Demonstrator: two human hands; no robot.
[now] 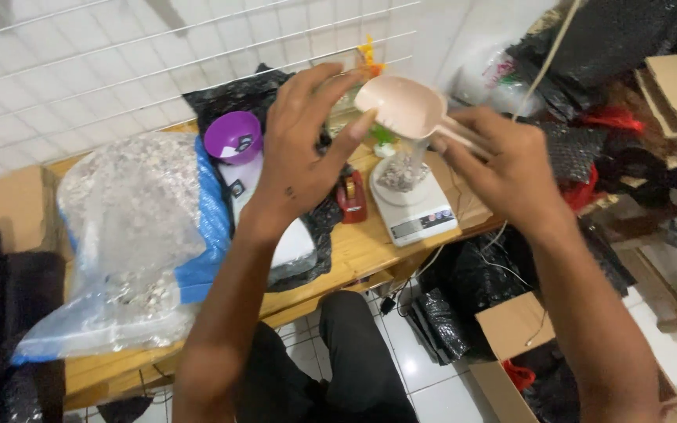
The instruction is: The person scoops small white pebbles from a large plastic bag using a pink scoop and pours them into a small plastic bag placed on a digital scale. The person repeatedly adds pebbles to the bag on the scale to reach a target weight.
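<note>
The person's right hand [503,160] is gripping the handle of a pale pink plastic scoop [401,106], holding it tilted above a small white scale [417,211] at the far right of the wooden surface [354,251]. A stream of small grey pieces is falling from the scoop into a clear bag [401,171] that is standing on the scale, already partly filled. The left hand [307,141] is raised just left of the scoop, fingers spread and loose, its thumb touching the scoop's bowl; it is grasping nothing.

On the left of the surface a large clear sack [127,227] with blue edging is lying, full of the same pale pieces. Just right of it a purple bowl [233,137] is sitting on a white container [256,196], with black plastic sheeting [229,94] behind them. A small red tape dispenser [352,197] is standing between the white container and the scale. A white wire grid [119,55] is leaning against the tiled wall on the far side. An open cardboard box [511,329] is resting on the floor to the near right.
</note>
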